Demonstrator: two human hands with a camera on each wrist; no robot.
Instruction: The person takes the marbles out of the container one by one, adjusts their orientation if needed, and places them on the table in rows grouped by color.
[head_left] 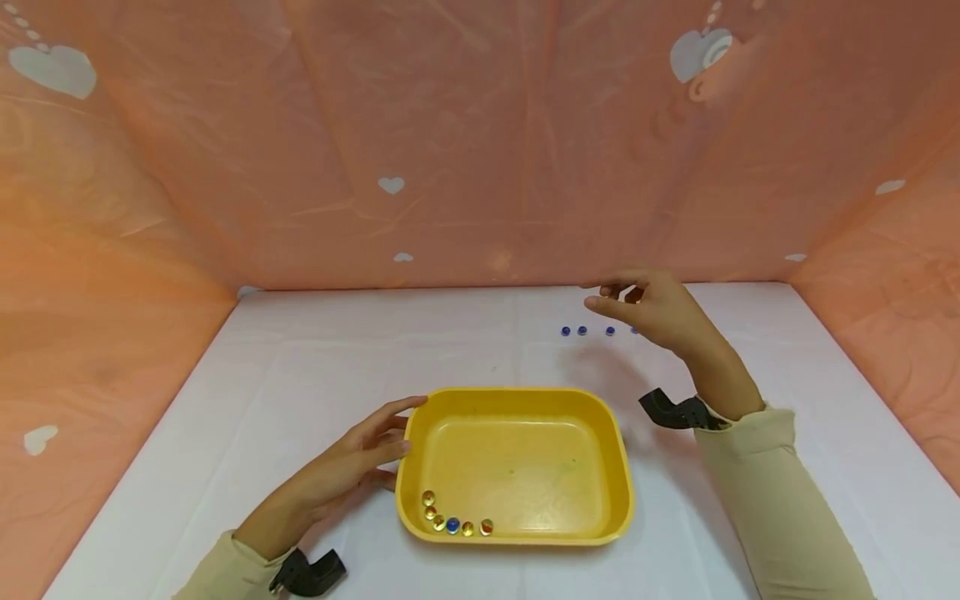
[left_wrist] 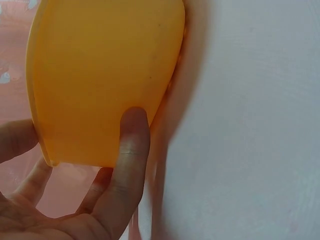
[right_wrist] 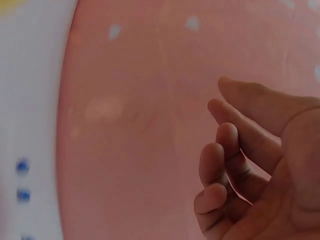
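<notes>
Tray: one yellow plastic tray [head_left: 517, 400], rectangular with rounded corners, lying flat on the desk near the front edge, centre of view.
Marbles in tray: six counted, gathered in the near-left corner; five amber or orange-toned marbles [head_left: 428, 498] and one blue marble [head_left: 453, 525], lying in a curved row along the tray wall.
Marbles on desk: four small blue marbles [head_left: 582, 331] in a straight row towards the back of the desk, well apart from the tray; the rightmost is partly hidden by the right hand, so the count of four is probable rather than certain.
Left hand: left hand [head_left: 352, 463] rests against the left outer wall of the tray; fingers [left_wrist: 134, 145] straight and slightly spread, one fingertip pressed flat on the tray wall, nothing gripped.
Right hand: right hand [head_left: 651, 307] is raised just above the row of blue marbles; fingers [right_wrist: 220, 150] loosely curled towards the thumb, with nothing visible between them.
Sleeves: two, beige, each with one black wrist mount.
Surface: desk [head_left: 285, 375] covered in a white cloth with faint creases.
Surroundings: pink-orange sheeting [head_left: 480, 142] printed with white hearts encloses the desk at the back and both sides.
</notes>
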